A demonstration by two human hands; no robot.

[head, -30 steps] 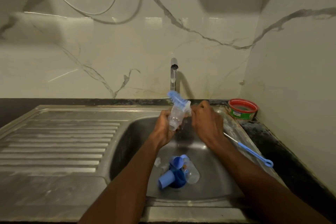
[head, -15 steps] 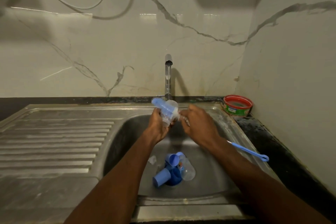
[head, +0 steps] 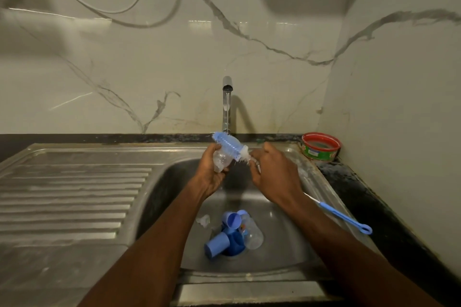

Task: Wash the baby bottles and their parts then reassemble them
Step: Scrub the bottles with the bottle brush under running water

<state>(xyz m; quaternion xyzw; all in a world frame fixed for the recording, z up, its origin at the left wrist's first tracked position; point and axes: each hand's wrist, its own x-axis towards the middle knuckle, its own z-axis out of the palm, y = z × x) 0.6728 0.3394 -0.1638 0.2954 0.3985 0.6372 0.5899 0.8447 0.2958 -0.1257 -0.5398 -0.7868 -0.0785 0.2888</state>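
Gripping a clear baby bottle (head: 220,161) over the sink basin (head: 287,209), the left hand (head: 212,169) is curled round its body, just under the tap (head: 226,104), from which a thin stream of water appears to run. The right hand (head: 272,172) is closed round the handle of a blue bottle brush (head: 228,144), whose bristled head lies across the top of the bottle and points up to the left; whether any bristles are inside the mouth cannot be told.

Lower in the basin, a second clear bottle (head: 253,232), two blue caps (head: 217,244) and a clear teat (head: 204,220) are heaped round the drain, not yet washed. A slim blue brush (head: 344,218) is laid on the sink's right rim, and a red-rimmed tub (head: 320,146) stands in the corner.

A slip is judged the main risk: a wet, smooth bottle could be levered out of the fingers if the brush is pushed sideways, and dropped onto the parts below.

Compared with half a second earlier, the brush head has been drawn up and left along the bottle, and the bottle is tilted more toward the left hand's palm.
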